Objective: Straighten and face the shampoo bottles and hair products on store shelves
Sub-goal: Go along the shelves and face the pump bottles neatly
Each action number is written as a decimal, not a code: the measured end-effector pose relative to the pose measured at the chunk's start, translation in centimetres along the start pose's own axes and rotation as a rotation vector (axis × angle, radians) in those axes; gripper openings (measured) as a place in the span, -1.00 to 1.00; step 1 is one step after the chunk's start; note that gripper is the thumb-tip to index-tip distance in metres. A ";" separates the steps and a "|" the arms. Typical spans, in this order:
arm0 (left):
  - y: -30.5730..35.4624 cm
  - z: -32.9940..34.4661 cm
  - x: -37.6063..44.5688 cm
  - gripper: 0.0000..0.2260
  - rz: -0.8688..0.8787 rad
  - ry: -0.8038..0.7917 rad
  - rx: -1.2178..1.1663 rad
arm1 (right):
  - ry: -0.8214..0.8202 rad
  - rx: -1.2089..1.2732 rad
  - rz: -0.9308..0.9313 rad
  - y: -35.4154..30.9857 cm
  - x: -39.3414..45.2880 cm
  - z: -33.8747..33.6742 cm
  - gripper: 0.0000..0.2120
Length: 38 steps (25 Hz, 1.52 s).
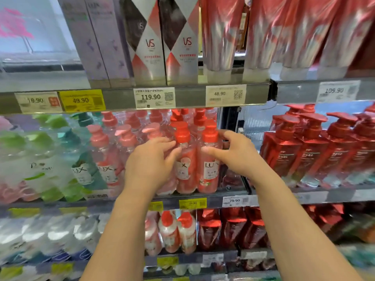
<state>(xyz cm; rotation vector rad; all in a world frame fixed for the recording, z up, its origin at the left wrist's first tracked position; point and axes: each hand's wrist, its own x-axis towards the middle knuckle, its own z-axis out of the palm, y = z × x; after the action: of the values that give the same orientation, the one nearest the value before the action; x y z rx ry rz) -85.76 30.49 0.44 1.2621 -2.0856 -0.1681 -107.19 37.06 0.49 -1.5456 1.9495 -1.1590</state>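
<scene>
Between our hands: two tall clear pink red-capped bottles (pixel 197 159), upright; left hand (pixel 150 161), right hand (pixel 233 153) loosely spread, touching sides.

Top shelf (pixel 188 98), upper frame: purple boxes (pixel 97 41) at left, VS boxes (pixel 162 43) in middle, red tubes (pixel 284 33) at right. Price tags (pixel 154 97) along front edge.

Middle shelf (pixel 203 196), centre frame: green bottles (pixel 36 159) far left, pink Lux bottles (pixel 209 159) in middle, dark red pump bottles (pixel 304 147) right.

Lower shelf (pixel 192 258), bottom frame: white bottles (pixel 50 236) left, red packs (pixel 233 228) right.
</scene>
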 end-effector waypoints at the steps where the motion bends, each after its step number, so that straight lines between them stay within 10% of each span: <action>1: -0.3 -0.1 0.0 -0.71 0.029 -0.013 -0.010 | 0.033 0.011 0.021 -0.2 -0.3 0.2 -0.36; 7: -1.1 -0.5 -0.4 -0.72 0.137 -0.048 -0.039 | 0.113 0.004 0.079 -1.0 -1.6 1.2 -0.26; 11: -2.4 -1.5 -0.5 -0.74 0.159 -0.009 -0.066 | 0.653 -0.163 -0.159 -2.9 -3.3 2.5 -0.61; 19: -3.6 -3.3 -0.9 -0.85 0.101 0.080 -0.021 | 0.329 -0.565 -0.035 -7.4 -0.8 6.9 -0.38; 30: -4.5 -4.3 -0.7 -0.83 0.060 0.037 -0.057 | 0.106 -0.386 -0.011 -7.1 -1.2 5.7 -0.57; 38: -9.5 -7.2 -0.5 -0.87 -0.029 0.296 -0.158 | 0.634 -0.270 -0.312 -9.7 -3.0 9.7 -0.69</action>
<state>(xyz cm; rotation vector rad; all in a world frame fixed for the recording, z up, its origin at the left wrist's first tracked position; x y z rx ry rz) -74.21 27.59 1.51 1.1472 -1.7673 -0.1460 -93.31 35.96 2.00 -1.8239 2.3953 -1.7437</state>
